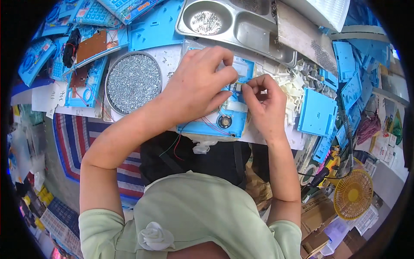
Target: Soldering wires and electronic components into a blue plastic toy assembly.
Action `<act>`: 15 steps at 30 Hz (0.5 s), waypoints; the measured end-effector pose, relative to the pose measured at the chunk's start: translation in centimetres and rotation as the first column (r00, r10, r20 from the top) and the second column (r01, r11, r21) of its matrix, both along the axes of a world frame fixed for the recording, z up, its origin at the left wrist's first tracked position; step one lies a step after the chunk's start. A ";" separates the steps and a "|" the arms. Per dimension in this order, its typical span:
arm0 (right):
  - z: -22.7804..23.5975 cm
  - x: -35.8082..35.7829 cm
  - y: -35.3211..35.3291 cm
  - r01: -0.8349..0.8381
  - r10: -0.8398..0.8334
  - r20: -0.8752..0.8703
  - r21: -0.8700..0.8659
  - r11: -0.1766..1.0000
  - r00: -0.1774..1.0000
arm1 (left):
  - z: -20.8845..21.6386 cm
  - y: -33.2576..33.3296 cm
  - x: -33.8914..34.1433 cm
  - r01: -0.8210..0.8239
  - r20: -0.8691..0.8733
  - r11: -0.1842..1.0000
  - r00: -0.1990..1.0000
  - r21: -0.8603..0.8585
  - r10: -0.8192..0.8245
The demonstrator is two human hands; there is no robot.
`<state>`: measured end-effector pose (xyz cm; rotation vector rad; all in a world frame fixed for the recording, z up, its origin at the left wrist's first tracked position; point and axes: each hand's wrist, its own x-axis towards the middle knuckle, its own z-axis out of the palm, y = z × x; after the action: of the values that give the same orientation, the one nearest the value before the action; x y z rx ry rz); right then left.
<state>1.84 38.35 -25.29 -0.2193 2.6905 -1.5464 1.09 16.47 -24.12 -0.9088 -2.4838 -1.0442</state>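
A blue plastic housing (236, 129) lies on the worktable in front of me, with a small round speaker (224, 121), white plastic parts and thin red and green wires in it. My left hand (202, 77) arches over its left side, fingers bent and thumb low; whatever sits under the fingertips is hidden. From the right, my right hand (266, 98) pinches with thumb and forefinger beside a small yellowish-dark component (236, 87) near the housing's middle. The bit between these fingertips is too small to name.
Left stands a round metal bowl of screws (133, 82). Behind is a steel compartment tray (258, 36) with small metal parts. White plastic pieces (291, 88) and a blue panel (318, 112) lie right. Wired blue housings (86, 86) are far left; a yellow fan (353, 194) stands lower right.
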 end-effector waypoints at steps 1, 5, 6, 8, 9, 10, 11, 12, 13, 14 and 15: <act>-0.2 0.0 0.1 -0.011 0.011 -0.013 0.004 1.000 1.000 | 0.4 0.0 -0.4 0.020 0.001 0.999 1.000 -0.025 -0.020; 1.1 -0.1 0.3 -0.090 0.090 -0.007 0.019 0.996 0.996 | 0.4 -0.5 -2.0 0.108 -0.165 0.981 0.977 -0.163 -0.135; 1.3 -0.1 0.2 -0.095 0.096 -0.024 0.038 0.995 0.995 | 0.3 -0.4 -2.1 0.119 -0.169 0.980 0.975 -0.158 -0.145; 1.6 -0.2 0.1 -0.105 0.109 -0.057 0.074 0.992 0.992 | 0.1 -0.1 -2.3 0.123 -0.160 0.984 0.977 -0.131 -0.143; 1.5 -0.1 0.0 -0.085 0.087 -0.027 0.067 0.994 0.996 | 0.0 0.0 -2.4 0.116 -0.148 0.987 0.980 -0.111 -0.131; 1.3 -0.1 0.0 -0.067 0.067 0.003 0.061 0.996 0.998 | -0.1 0.2 -2.5 0.108 -0.135 0.990 0.984 -0.090 -0.120; 1.1 -0.1 0.0 -0.047 0.045 0.033 0.058 0.997 0.998 | -0.2 0.5 -2.4 0.095 -0.136 0.992 0.985 -0.085 -0.106; 0.8 -0.1 0.0 -0.020 0.020 0.051 0.011 1.000 0.998 | -0.4 0.8 -2.3 0.082 -0.136 0.993 0.986 -0.080 -0.092; 0.3 0.0 0.0 0.007 -0.004 0.071 -0.036 0.999 0.997 | -0.4 1.0 -2.2 0.068 -0.136 0.995 0.988 -0.075 -0.078; -0.2 0.0 -0.1 0.035 -0.027 0.094 -0.083 0.996 0.995 | -0.3 1.0 -2.2 0.057 -0.135 0.996 0.989 -0.068 -0.066; -0.5 0.1 -0.4 0.065 -0.054 0.106 -0.100 0.993 0.993 | -0.2 1.1 -2.1 0.046 -0.133 0.997 0.990 -0.062 -0.054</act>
<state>1.94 38.00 -25.77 -0.0600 2.5648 -1.6656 -0.97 17.53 -24.33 -1.0285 -2.4030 -0.8977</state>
